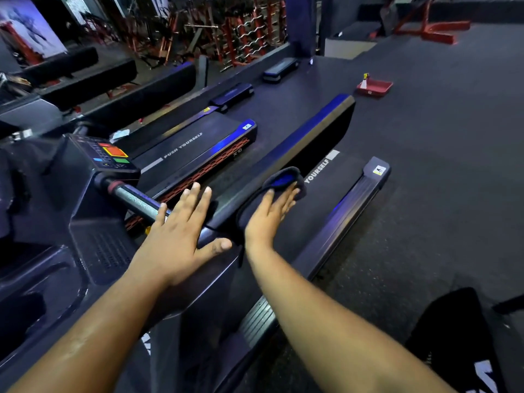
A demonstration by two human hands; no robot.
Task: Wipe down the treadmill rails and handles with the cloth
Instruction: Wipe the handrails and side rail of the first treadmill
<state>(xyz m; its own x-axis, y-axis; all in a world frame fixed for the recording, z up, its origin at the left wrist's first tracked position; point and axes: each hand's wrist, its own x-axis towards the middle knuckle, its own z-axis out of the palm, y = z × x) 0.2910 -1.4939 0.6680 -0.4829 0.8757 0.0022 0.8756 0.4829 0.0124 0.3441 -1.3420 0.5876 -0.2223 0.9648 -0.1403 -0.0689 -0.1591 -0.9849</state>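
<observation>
A: Looking down from head height, what do the two hands do?

B: Both reach forward over a dark treadmill handrail (286,154) that runs away from the viewer toward the upper right. The left hand (181,225) lies flat on the near end of the rail, its grip spread, fingers straight and thumb out to the side, holding nothing.

A: And the cloth?

B: The cloth (279,185), dark with a blue patch, is draped over the rail just beyond the left hand. The right hand (269,215) presses it against the rail's right side, fingers straight and close together, palm against the fabric. The fingertips are partly covered by a fold of the cloth, so nothing shows them curling round it.

A: What lies around them?

B: To the left, a metal grip bar (133,198) sticks out from the console (105,154), which has orange, green and blue buttons. Below the rail is the treadmill belt (334,188), printed with the word YOURSELF, and its side rail (354,202) on the right. A second treadmill (198,146) stands to the left, its belt reading PUSH YOURSELF. Far off on the dark floor (439,143) sits a red tray (374,87) with a small bottle at its edge. Red racks with barbells (243,32) fill the background
</observation>
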